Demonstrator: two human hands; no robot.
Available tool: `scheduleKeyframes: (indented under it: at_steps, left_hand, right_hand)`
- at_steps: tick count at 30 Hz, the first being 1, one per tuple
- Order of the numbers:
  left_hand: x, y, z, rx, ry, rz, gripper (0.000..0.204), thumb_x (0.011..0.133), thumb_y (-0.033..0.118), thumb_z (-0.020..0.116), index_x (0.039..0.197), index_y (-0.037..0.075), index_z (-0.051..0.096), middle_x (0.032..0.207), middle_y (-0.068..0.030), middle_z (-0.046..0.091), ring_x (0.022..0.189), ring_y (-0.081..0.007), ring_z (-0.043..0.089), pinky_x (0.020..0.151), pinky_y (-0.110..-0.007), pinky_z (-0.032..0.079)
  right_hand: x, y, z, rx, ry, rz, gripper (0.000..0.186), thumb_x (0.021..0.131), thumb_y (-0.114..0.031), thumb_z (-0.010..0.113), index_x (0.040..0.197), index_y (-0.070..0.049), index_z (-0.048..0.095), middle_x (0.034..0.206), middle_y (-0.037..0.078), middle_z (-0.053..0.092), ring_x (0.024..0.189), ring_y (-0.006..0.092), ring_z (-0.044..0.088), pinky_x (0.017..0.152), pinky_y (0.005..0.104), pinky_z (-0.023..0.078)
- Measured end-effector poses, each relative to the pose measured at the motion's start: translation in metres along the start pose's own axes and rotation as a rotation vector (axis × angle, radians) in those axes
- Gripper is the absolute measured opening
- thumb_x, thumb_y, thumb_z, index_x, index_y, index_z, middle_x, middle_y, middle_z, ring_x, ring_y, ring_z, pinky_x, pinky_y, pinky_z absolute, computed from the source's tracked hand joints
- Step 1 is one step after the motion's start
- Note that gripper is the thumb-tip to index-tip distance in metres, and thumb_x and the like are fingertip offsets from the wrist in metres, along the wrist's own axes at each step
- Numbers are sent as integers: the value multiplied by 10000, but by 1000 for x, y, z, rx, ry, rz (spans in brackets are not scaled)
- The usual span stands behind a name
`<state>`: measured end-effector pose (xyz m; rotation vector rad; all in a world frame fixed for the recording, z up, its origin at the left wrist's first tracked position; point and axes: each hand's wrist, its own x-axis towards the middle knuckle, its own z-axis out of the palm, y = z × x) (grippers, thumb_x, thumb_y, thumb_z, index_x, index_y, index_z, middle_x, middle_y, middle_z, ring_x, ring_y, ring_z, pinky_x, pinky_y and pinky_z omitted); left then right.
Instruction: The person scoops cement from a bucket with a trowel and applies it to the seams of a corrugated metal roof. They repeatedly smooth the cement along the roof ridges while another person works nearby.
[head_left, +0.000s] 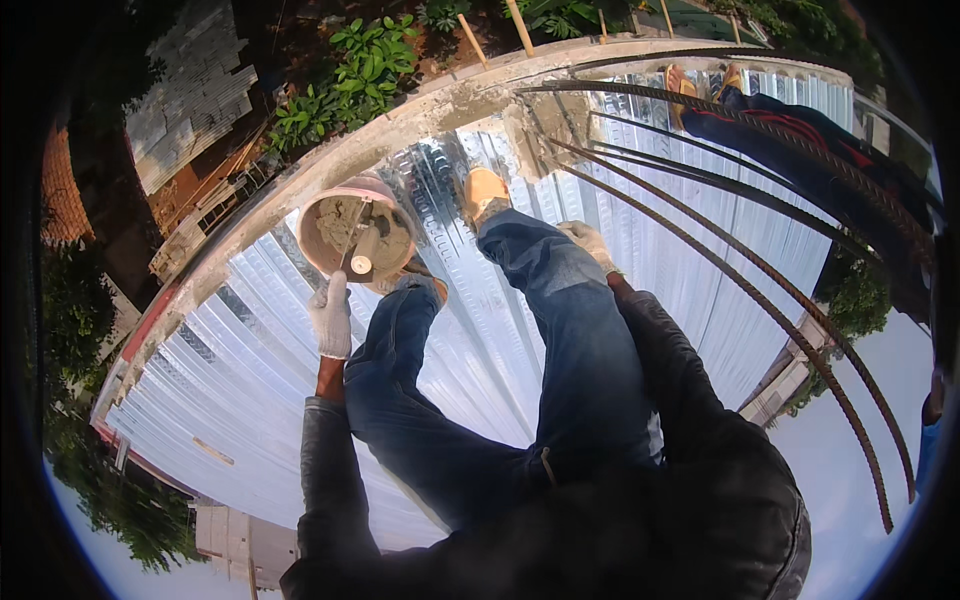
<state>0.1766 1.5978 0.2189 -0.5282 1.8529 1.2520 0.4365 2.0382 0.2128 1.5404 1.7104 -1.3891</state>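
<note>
I crouch on a shiny corrugated metal roof sheet (250, 370) in blue jeans. My left hand (330, 315), in a white work glove, reaches up and grips the near rim of a pinkish bucket (322, 218). The bucket holds grey mortar, and a trowel with a pale wooden handle (363, 256) stands in it. My right hand (588, 240), also gloved, lies just beyond my right knee against the sheet with nothing visible in it. My orange shoe (483, 190) is planted near the bucket.
A rough concrete wall top (400, 120) curves along the far edge of the sheet. Several rusty rebars (760, 270) arc across the right. Another person's legs in blue trousers and orange sandals (790, 120) stand at the upper right. Plants and lower roofs lie beyond the wall.
</note>
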Motion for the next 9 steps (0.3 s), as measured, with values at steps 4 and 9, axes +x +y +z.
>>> scheduleKeyframes:
  at_steps: [4,9]
  left_hand:
    - [-26,-15,-14,-235,157,27,330,1053,353,766,938,43,750,785,32,647,651,-64,520,568,-267,397]
    - [-65,-17,-61,-394,182,-89,475,1051,330,744,1350,-32,669,1202,-148,756,979,-257,760,788,-401,638]
  right_hand:
    - [-171,84,-75,-675,-419,-80,390,998,-371,715,1195,-43,789,1202,233,781,1141,405,743,988,473,568]
    - [-396,133,-132,-285,-172,443,454,983,-422,684,1184,-32,797,1113,229,804,1092,363,769,959,440,576]
